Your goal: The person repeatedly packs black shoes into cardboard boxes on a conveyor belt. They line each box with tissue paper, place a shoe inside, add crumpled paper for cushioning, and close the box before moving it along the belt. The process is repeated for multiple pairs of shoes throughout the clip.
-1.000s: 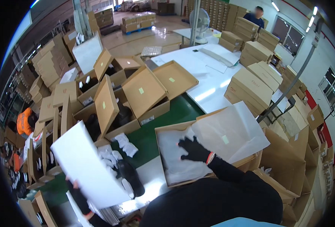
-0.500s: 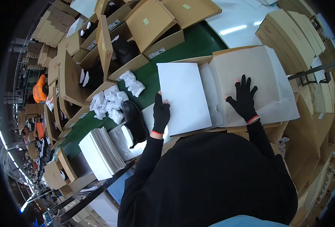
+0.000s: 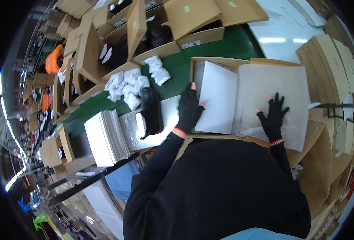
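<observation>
In front of me lies an open cardboard shoebox (image 3: 219,61) with a white sheet of card (image 3: 218,98) tilted inside it. My left hand (image 3: 189,111), in a black glove with bare fingertips, is at the box's left wall, its fingers stretched out and its thumb apart at the sheet's edge. Thin translucent tissue paper (image 3: 281,86) spreads over the box's right side and the lid. On this tissue my right hand (image 3: 272,122), gloved alike, lies flat with fingers spread. A black ankle boot (image 3: 151,110) lies left of my left hand.
A stack of white sheets (image 3: 107,138) stands at the left near the table's edge. Crumpled white paper bundles (image 3: 125,85) lie on the green surface (image 3: 241,42). Beyond are open boxes with black footwear (image 3: 159,34); cardboard boxes (image 3: 325,64) are stacked at the right.
The white card has gone from lying over the box's left edge to sitting inside the box. My left hand has followed it to the box wall. My right hand stays spread on the tissue.
</observation>
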A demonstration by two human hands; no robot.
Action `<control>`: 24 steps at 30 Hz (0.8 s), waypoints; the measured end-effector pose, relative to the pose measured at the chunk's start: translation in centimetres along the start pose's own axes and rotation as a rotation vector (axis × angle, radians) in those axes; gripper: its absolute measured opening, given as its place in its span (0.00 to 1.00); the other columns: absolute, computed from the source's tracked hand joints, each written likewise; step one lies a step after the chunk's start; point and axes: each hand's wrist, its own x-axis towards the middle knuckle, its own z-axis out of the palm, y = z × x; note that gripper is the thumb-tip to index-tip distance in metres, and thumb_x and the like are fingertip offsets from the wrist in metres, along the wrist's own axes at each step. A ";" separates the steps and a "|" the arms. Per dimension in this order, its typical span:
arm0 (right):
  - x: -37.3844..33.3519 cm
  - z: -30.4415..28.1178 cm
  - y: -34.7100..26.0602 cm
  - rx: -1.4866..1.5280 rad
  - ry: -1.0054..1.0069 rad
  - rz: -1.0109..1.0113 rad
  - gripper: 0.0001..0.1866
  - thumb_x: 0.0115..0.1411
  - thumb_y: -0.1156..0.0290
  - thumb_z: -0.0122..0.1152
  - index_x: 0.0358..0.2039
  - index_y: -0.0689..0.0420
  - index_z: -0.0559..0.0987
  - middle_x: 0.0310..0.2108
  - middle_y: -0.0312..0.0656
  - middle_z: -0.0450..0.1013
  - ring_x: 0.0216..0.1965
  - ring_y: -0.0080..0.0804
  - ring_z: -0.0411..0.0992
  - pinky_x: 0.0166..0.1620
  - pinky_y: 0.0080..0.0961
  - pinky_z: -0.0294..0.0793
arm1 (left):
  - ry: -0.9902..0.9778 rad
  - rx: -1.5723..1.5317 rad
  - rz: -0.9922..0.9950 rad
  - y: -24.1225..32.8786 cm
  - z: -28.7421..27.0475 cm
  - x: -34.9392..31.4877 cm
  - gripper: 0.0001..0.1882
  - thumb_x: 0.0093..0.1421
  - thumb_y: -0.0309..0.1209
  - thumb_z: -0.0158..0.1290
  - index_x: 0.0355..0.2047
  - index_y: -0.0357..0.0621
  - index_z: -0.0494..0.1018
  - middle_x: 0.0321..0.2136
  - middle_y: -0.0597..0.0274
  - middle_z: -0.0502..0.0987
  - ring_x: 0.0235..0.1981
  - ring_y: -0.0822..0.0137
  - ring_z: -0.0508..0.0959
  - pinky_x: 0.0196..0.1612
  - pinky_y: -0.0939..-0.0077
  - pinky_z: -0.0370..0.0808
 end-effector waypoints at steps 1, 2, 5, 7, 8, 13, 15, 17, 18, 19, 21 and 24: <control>-0.6 0.2 0.7 -0.038 0.032 0.041 0.43 0.55 0.45 0.60 0.63 0.58 0.59 0.69 0.53 0.46 0.70 0.56 0.37 0.62 0.71 0.30 | 0.083 0.094 0.069 -1.8 -2.5 0.3 0.44 0.51 0.38 0.61 0.65 0.39 0.53 0.54 0.44 0.66 0.54 0.45 0.67 0.56 0.55 0.64; -0.9 0.5 1.6 -0.071 0.064 0.072 0.43 0.55 0.45 0.60 0.63 0.58 0.59 0.69 0.53 0.46 0.70 0.56 0.37 0.62 0.71 0.31 | 0.110 0.354 0.100 -4.0 -5.3 0.2 0.42 0.51 0.42 0.61 0.63 0.39 0.57 0.51 0.48 0.69 0.51 0.48 0.68 0.56 0.55 0.62; -1.7 1.4 5.5 -0.220 0.117 0.248 0.44 0.57 0.44 0.59 0.64 0.60 0.58 0.69 0.52 0.45 0.70 0.54 0.37 0.62 0.70 0.33 | -0.185 0.584 -0.211 -11.0 -10.5 -1.2 0.45 0.52 0.55 0.56 0.61 0.36 0.58 0.45 0.49 0.74 0.45 0.45 0.75 0.47 0.49 0.69; -1.5 1.4 7.3 -0.292 0.077 0.395 0.48 0.55 0.41 0.59 0.64 0.63 0.56 0.68 0.56 0.46 0.70 0.55 0.40 0.65 0.61 0.40 | -0.719 0.485 -0.465 -14.5 -13.3 -1.0 0.54 0.46 0.67 0.56 0.62 0.40 0.58 0.52 0.45 0.73 0.50 0.48 0.76 0.52 0.57 0.71; -1.3 1.7 7.7 -0.232 0.127 0.386 0.49 0.54 0.41 0.60 0.64 0.64 0.56 0.67 0.57 0.47 0.69 0.56 0.42 0.66 0.56 0.43 | -0.838 0.528 -0.478 -17.2 -13.6 -1.2 0.55 0.42 0.68 0.57 0.61 0.40 0.61 0.50 0.46 0.75 0.50 0.49 0.76 0.52 0.58 0.71; -0.9 5.4 8.2 0.092 0.056 0.571 0.53 0.52 0.38 0.61 0.63 0.68 0.57 0.63 0.60 0.56 0.65 0.51 0.54 0.66 0.40 0.54 | -0.821 0.299 -0.336 -25.2 -15.9 -3.2 0.49 0.39 0.64 0.63 0.53 0.39 0.71 0.46 0.49 0.78 0.48 0.52 0.77 0.51 0.62 0.71; -1.0 7.9 7.3 0.154 -0.012 0.579 0.51 0.53 0.36 0.58 0.62 0.68 0.59 0.60 0.60 0.60 0.63 0.52 0.58 0.63 0.40 0.57 | -0.823 0.065 -0.350 -27.4 -16.7 -3.3 0.37 0.46 0.51 0.65 0.51 0.40 0.73 0.44 0.53 0.78 0.46 0.63 0.77 0.49 0.70 0.72; -2.1 10.9 7.4 0.220 0.051 0.568 0.43 0.58 0.39 0.53 0.60 0.65 0.63 0.59 0.59 0.61 0.61 0.54 0.60 0.61 0.42 0.60 | -0.893 -0.313 -0.348 -22.1 -18.1 0.0 0.46 0.47 0.53 0.65 0.58 0.33 0.66 0.51 0.49 0.74 0.52 0.61 0.74 0.56 0.69 0.68; -2.4 12.0 7.0 0.162 0.033 0.599 0.39 0.61 0.42 0.50 0.59 0.64 0.64 0.59 0.59 0.62 0.60 0.54 0.60 0.60 0.43 0.62 | -0.911 -0.546 -0.340 -17.8 -18.5 1.5 0.42 0.50 0.50 0.65 0.57 0.33 0.66 0.50 0.51 0.74 0.51 0.64 0.74 0.55 0.70 0.68; -2.5 12.5 6.4 0.148 0.025 0.578 0.38 0.62 0.43 0.49 0.58 0.64 0.65 0.59 0.59 0.62 0.60 0.54 0.60 0.59 0.44 0.62 | -0.897 -0.649 -0.323 -14.5 -18.2 2.2 0.39 0.52 0.47 0.64 0.57 0.34 0.66 0.49 0.54 0.74 0.49 0.66 0.74 0.55 0.71 0.69; -2.2 12.2 5.1 0.172 0.010 0.566 0.36 0.63 0.44 0.48 0.58 0.65 0.65 0.59 0.59 0.61 0.60 0.55 0.60 0.58 0.45 0.63 | -0.857 -0.874 -0.320 -8.8 -15.4 3.1 0.36 0.53 0.44 0.63 0.57 0.35 0.66 0.48 0.56 0.75 0.47 0.67 0.75 0.53 0.72 0.70; -1.8 11.2 3.7 0.212 0.012 0.561 0.36 0.64 0.45 0.47 0.58 0.65 0.65 0.59 0.60 0.61 0.60 0.56 0.60 0.58 0.47 0.63 | -0.881 -0.867 -0.108 -4.0 -7.2 4.8 0.38 0.53 0.51 0.62 0.54 0.33 0.68 0.47 0.50 0.76 0.47 0.62 0.76 0.51 0.71 0.71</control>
